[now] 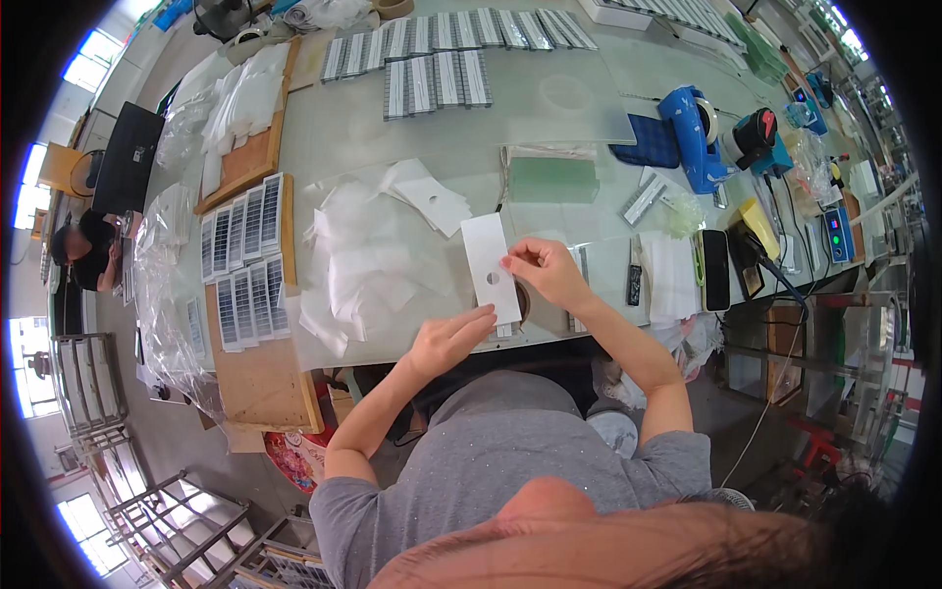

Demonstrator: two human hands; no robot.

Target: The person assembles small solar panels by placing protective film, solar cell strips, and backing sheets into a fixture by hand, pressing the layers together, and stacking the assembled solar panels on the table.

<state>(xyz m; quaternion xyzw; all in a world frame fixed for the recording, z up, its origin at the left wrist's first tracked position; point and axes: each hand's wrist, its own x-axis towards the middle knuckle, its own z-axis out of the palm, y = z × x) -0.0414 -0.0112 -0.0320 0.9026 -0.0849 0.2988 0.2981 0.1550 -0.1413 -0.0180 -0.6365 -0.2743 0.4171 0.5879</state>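
1. So the right hand (545, 273) is pinching a white card (483, 245) by its right edge, thumb against fingertip, so that grip is closed on it. Looks like an edge hold to leave the face and its round hole uncovered.
2. The left hand (446, 342) is laying its fingertips along the card's bottom end, probably for steadying and lining up. Can't tell if its grip is closing on anything, since the thumb side is hidden.
3. The card itself is sitting over the near edge of the tabletop (471, 177), right in front of the body. A brown ring (523, 304) is peeking out from behind it, maybe a tape roll.
4. A loose pile of white sheets (368, 270) is lying just left of the card, I'd guess for easy reach. More holed cards (432, 199) are fanning out at its far side.
5. Over left, a wooden tray (265, 383) is holding dark striped panels (245, 221) in two rows, likely for easy counting.
6. Farther out, a blue dispenser (687, 147) is carrying a tape roll (706, 118) on the right, while another wooden tray (247, 165) is holding whitish bags or sheets (245, 98) on the left.
7. Way at the back, grey striped strips (451, 31) are lying side by side in rows.
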